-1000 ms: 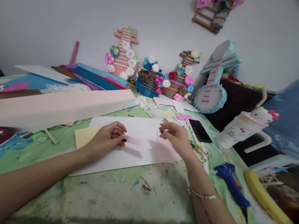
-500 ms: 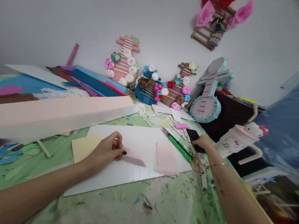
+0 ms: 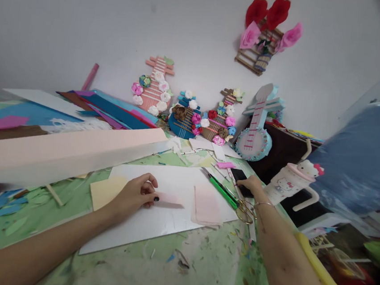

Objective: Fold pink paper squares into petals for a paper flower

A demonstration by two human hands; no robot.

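Pale pink paper strip [image 3: 167,197] in the left hand [image 3: 137,194], pinched between thumb and fingers, low over the middle of the white board [image 3: 154,231]; cannot tell whether touching it. Toward the board's right edge, pale pink paper pieces [image 3: 207,204], overlapping, down to the near edge; at the left edge, a cream sheet [image 3: 104,190], partly behind the left hand. Across the board's far right corner, a green cutter [image 3: 224,191], with gold-handled scissors [image 3: 246,215] just off the right edge. Rests the fingers of the right hand [image 3: 253,185] on a black phone [image 3: 238,174], near the right edge of the desk [image 3: 203,280]; cannot tell whether gripping or merely touching. At that edge, a white tumbler [image 3: 283,185]; nearer, beside the right forearm, a yellow banana [image 3: 327,273]. Toward the desk's left edge, a long pale pink piece [image 3: 72,142]; along the far edge, a pink model instrument [image 3: 151,95], a blue one [image 3: 182,127] and a light blue one [image 3: 254,139]
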